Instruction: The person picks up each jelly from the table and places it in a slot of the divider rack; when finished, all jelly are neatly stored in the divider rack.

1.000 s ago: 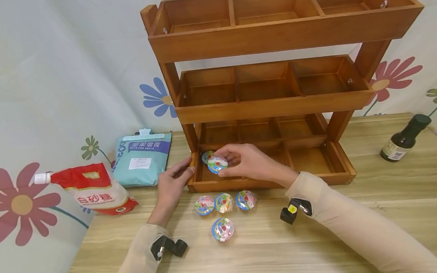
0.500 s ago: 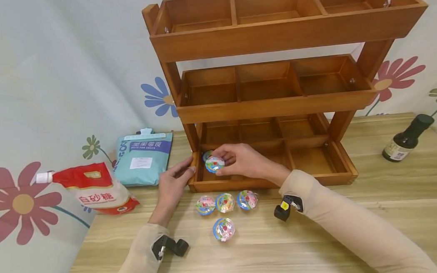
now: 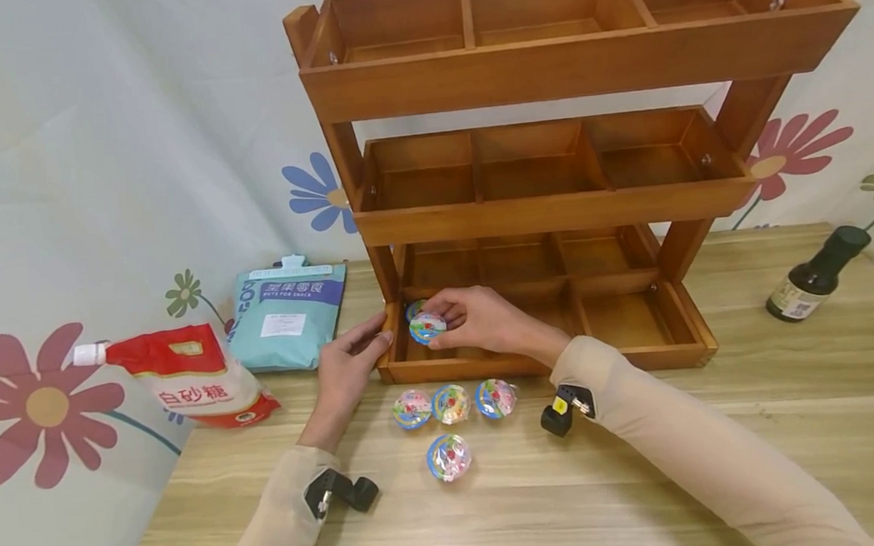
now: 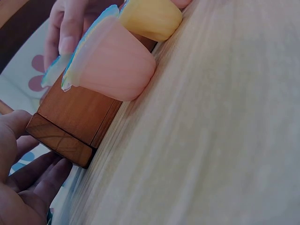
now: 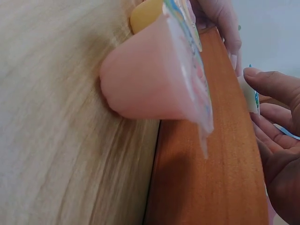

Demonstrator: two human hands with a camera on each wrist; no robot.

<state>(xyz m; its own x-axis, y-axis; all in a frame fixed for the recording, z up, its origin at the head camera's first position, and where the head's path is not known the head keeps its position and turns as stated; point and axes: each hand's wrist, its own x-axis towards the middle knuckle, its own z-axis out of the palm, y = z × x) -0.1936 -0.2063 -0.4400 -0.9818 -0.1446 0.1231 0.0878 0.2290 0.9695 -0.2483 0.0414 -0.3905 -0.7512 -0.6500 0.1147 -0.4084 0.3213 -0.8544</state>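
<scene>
My right hand [image 3: 485,322] pinches a jelly cup [image 3: 427,328] by its sides, within the front-left compartment of the wooden rack [image 3: 554,216]. Behind it in that compartment lies another jelly cup [image 3: 413,309], partly covered. At the rack's lower left corner my left hand [image 3: 341,375] holds the end of the bottom tray, thumb on one face and fingers against another in the left wrist view. Several more jelly cups stand on the table before the rack, among them a yellow one [image 3: 451,404] and a pink one [image 3: 449,457].
Left of the rack stand a turquoise nut snack bag [image 3: 284,320] and a red-and-white sugar pouch [image 3: 196,380] with a white cap. A dark sauce bottle [image 3: 813,277] is at the right. Two upper tiers of the rack overhang the bottom tray.
My right hand has shifted slightly left and toward the back with the jelly cup. The left hand stays at the rack's corner. The cups on the table have not moved.
</scene>
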